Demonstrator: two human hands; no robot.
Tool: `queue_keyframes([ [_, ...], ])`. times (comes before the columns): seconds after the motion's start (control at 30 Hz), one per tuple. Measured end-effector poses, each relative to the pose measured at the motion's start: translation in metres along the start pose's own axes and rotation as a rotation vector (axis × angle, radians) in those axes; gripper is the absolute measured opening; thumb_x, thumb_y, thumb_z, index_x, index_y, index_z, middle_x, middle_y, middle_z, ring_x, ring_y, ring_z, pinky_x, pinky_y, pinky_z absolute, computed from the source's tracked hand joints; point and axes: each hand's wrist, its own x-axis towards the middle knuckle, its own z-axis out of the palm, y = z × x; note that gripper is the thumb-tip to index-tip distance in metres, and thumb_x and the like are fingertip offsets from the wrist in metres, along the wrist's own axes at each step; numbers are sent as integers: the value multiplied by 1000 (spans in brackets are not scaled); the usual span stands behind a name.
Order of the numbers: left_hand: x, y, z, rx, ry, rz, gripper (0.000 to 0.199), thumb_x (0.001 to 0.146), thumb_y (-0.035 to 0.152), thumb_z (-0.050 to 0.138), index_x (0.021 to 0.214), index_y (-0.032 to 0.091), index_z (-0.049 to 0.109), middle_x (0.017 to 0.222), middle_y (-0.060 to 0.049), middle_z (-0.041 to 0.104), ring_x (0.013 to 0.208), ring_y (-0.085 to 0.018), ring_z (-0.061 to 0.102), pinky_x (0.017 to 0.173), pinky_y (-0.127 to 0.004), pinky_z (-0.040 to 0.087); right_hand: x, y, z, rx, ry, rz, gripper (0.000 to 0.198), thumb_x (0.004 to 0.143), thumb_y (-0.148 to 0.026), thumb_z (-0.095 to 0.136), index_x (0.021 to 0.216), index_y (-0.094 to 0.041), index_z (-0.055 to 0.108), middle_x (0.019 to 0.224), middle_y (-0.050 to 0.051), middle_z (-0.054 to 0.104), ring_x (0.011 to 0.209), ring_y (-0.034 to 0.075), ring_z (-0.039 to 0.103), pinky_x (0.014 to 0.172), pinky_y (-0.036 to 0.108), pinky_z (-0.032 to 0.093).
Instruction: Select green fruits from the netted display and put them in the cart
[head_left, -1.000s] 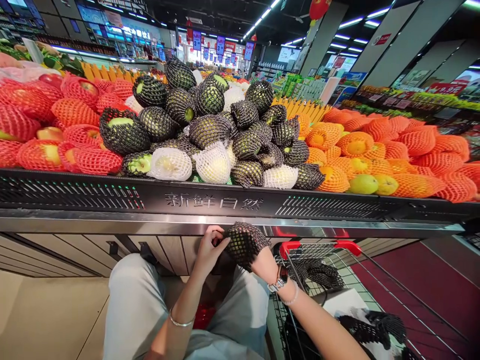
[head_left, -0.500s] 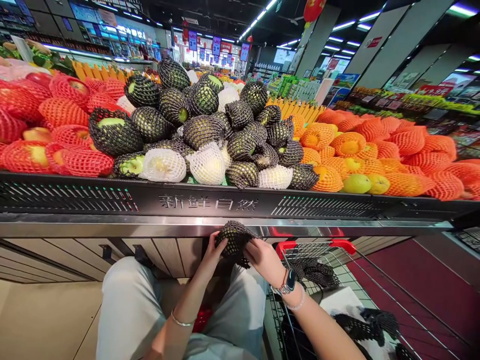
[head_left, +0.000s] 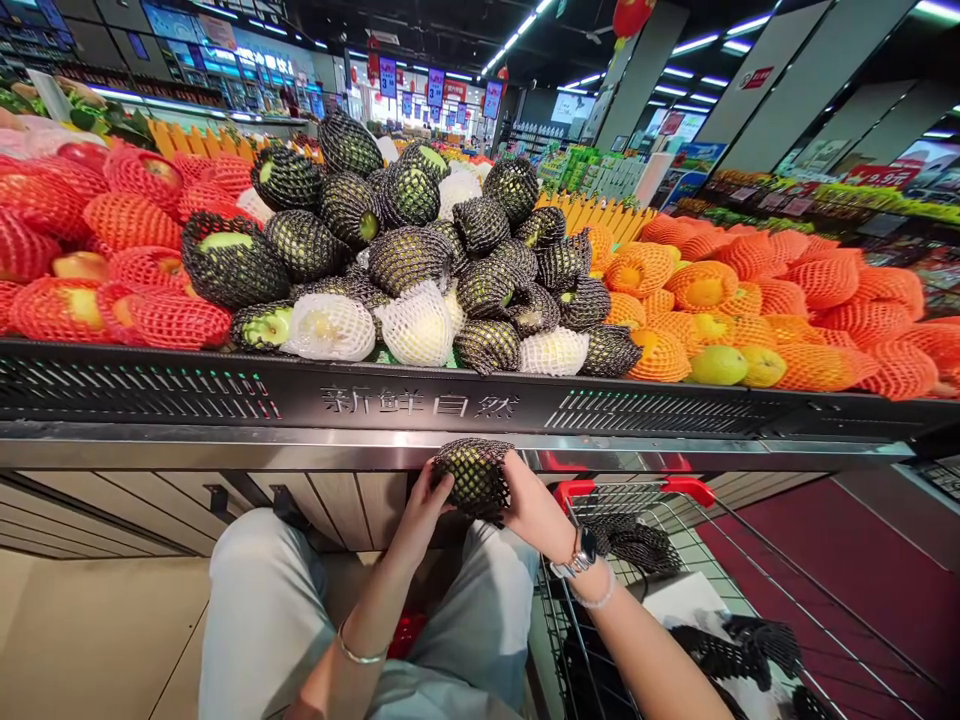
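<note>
Black display tray (head_left: 300, 398), centre, lettered 新鲜自然; price sign (head_left: 435, 88), upper centre, partly legible ("3"). Lower centre: left hand (head_left: 427, 502) and right hand (head_left: 532, 508) grasp a black-netted fruit (head_left: 469, 476) from opposite sides; shopping cart (head_left: 688, 490), lower right.

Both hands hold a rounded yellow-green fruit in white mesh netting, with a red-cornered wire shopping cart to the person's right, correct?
Not quite: the head view shows black mesh netting on the rounded yellow-green fruit, not white. The left hand and right hand do hold it, and the red-cornered wire shopping cart is to the person's right.
</note>
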Motion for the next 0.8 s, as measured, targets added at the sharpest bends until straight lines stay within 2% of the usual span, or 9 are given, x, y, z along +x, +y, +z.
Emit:
queue_keyframes([
  [0.1,-2,-1,1,45,-5,-9,62,53,61,86,98,20,72,108,-10,71,103,-28,64,72,-32,57,0,-1,1,44,12,-14,56,69,0,54,121,-21,50,113,11,61,108,27,60,95,46,56],
  [0.2,-5,1,4,89,-30,46,60,59,62,82,101,21,72,109,-9,72,101,-27,65,71,-32,57,0,-1,0,-56,65,-42,50,65,-2,56,112,-20,52,103,11,62,99,28,60,89,48,55],
  [0.3,-6,4,8,147,-7,181,50,65,56,80,99,21,71,103,-7,73,96,-24,67,75,-32,56,0,-2,-1,-187,148,-59,41,62,-5,54,100,-19,52,89,9,60,83,27,58,78,47,53],
  [0.37,-5,6,7,175,54,345,38,67,51,81,88,21,70,94,-5,71,90,-21,66,76,-30,55,-1,-1,0,-231,192,-52,37,60,-6,53,95,-19,52,83,7,58,76,26,56,74,45,52],
  [0.47,-3,6,3,175,150,603,28,71,43,81,74,20,67,81,-1,63,76,-16,61,69,-25,52,-2,0,3,-193,235,-18,39,63,-9,57,101,-18,53,92,11,62,86,29,60,79,49,53],
  [0.57,-2,3,0,75,214,747,22,77,40,78,85,24,65,75,3,56,68,-13,54,66,-23,49,-4,1,8,-63,279,63,51,70,-17,64,119,-14,50,114,19,63,110,35,60,95,55,51],
  [0.63,-2,-2,3,-81,259,844,32,77,43,78,102,30,62,83,4,57,72,-12,54,70,-23,49,-5,0,10,78,301,139,57,75,-24,67,128,-15,46,120,18,63,116,33,60,101,52,51],
  [0.7,-4,-10,8,-199,242,874,58,70,53,81,120,36,57,102,1,61,87,-14,58,81,-26,51,-5,-3,11,245,312,183,56,81,-29,66,132,-18,44,120,15,65,114,28,63,101,45,53],
  [0.8,-10,-27,17,-201,26,554,92,53,69,84,133,37,51,129,-4,60,122,-25,55,103,-36,45,-6,-7,14,430,320,155,46,93,-36,55,136,-25,42,121,12,67,110,23,67,98,38,57],
])
